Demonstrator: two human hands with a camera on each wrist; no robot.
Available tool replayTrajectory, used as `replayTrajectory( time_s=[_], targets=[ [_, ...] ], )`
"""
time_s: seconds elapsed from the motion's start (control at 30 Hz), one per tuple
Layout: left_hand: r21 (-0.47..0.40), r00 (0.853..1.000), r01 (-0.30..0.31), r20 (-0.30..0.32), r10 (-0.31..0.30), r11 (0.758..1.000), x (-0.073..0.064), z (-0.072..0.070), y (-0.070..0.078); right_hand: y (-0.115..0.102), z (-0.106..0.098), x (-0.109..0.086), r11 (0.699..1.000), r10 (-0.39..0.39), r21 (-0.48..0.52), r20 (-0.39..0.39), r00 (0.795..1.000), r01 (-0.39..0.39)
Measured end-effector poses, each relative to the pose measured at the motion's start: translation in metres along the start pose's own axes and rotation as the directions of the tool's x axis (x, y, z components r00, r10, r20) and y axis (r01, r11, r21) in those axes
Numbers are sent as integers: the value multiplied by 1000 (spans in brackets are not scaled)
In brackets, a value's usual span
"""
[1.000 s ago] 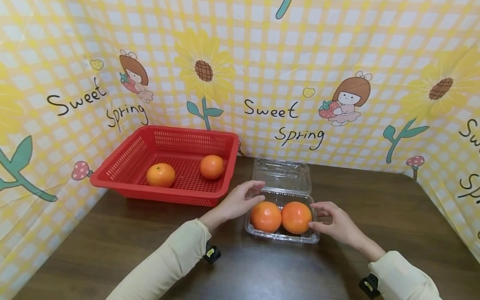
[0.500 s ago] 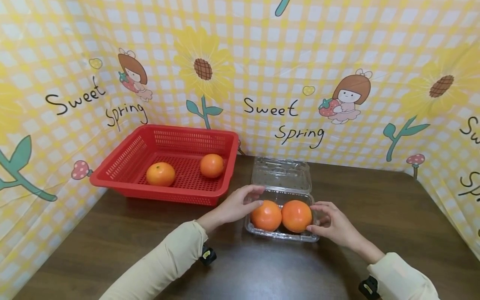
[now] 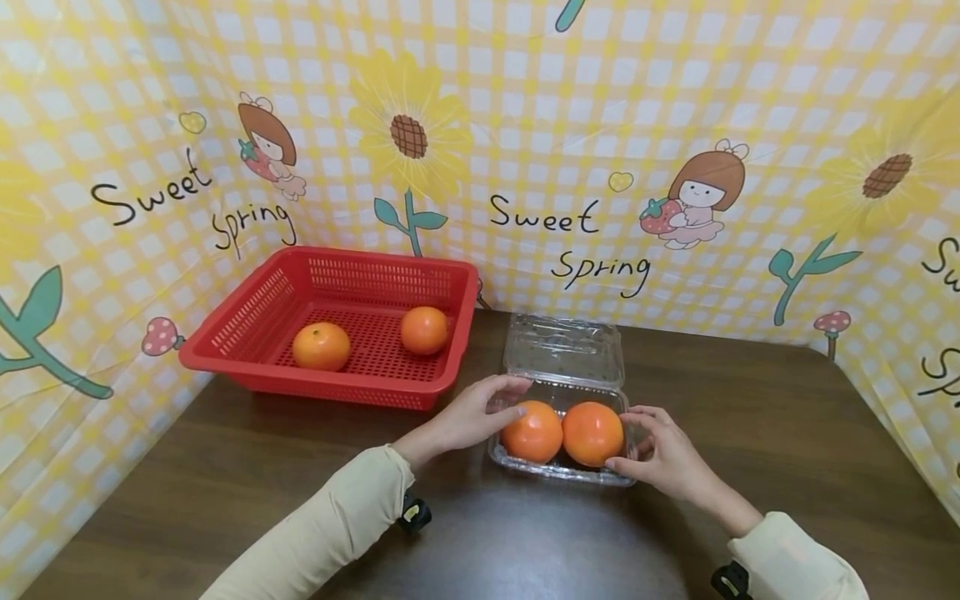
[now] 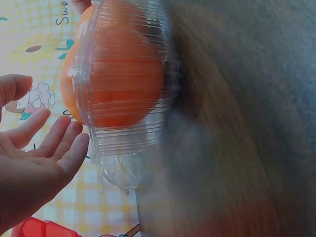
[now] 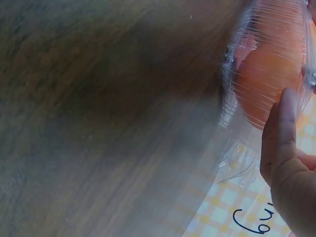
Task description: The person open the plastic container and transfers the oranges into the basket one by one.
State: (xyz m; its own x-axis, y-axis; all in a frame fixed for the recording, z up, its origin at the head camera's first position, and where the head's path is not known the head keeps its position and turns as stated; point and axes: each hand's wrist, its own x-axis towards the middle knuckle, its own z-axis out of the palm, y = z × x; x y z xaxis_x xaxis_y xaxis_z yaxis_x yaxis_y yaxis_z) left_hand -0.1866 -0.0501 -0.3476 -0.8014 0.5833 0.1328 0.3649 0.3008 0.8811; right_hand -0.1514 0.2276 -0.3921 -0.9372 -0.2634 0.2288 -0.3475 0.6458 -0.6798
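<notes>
The clear box (image 3: 562, 476) sits near the middle of the table's (image 3: 487, 542) back edge, its lid (image 3: 564, 352) folded back that way, leaving two oranges (image 3: 532, 433) exposed; the walls probably stop them rolling. Beside its ends, the left hand (image 3: 467, 415) and right hand (image 3: 673, 457) have loosely spread fingers, perhaps ready to steady it. Leftward, a red basket (image 3: 337, 386) holds two more oranges (image 3: 321, 347)

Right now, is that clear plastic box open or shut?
Open. The clear plastic box has its lid folded back behind it, leaving both oranges inside uncovered.
</notes>
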Motion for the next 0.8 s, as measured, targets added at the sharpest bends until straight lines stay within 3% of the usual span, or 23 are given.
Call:
replayTrajectory(
  time_s=[0.2, 0.3, 0.57, 0.8],
  targets=[
    [44, 999, -48, 3, 48, 998, 4, 3, -25, -1, 1, 1, 1000, 3, 16, -1, 1000, -3],
    [51, 998, -70, 6, 70, 996, 6, 4, -30, 0, 3, 0, 1000, 12, 1, -5, 1000, -12],
    [173, 996, -94, 28, 90, 980, 11, 6, -26, -2, 3, -1, 999, -25, -45, -64, 998, 22],
    [239, 995, -99, 20, 97, 966, 10, 9, -28, -1, 6, 1, 998, -39, -44, -64, 997, 36]
  ],
)
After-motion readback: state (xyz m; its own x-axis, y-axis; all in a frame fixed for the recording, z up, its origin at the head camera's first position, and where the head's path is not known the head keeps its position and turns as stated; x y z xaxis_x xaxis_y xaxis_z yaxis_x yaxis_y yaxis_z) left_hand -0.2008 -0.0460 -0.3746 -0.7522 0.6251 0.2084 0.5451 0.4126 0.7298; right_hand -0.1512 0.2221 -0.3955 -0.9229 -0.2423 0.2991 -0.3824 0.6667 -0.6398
